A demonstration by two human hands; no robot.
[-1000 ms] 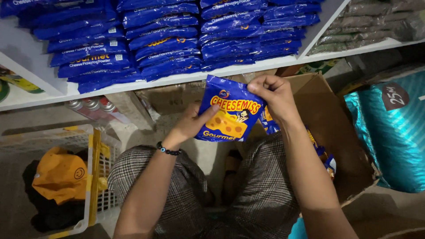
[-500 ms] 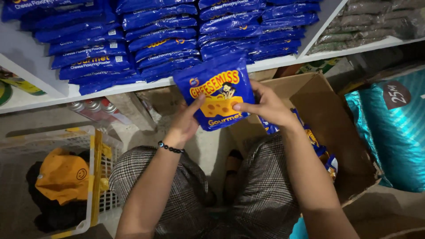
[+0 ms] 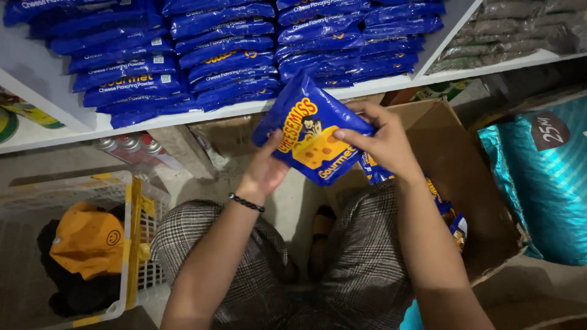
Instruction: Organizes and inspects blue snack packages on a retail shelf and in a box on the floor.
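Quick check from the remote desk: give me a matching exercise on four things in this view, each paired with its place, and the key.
Things:
1. blue snack bag
2. cardboard box
3. orange cloth
4. spray cans

Places:
A. inside the white and yellow basket
B. under the white shelf, at left
C. held between the left hand and the right hand
D. on the floor beside the person's right knee

Pairs: 1-C, 2-D, 3-A, 4-B

Place: small shop stockroom or aisle.
Evidence: white shelf (image 3: 379, 85) stacked with identical blue snack packets (image 3: 232, 55), open cardboard box (image 3: 483, 201), plastic basket (image 3: 131, 244).
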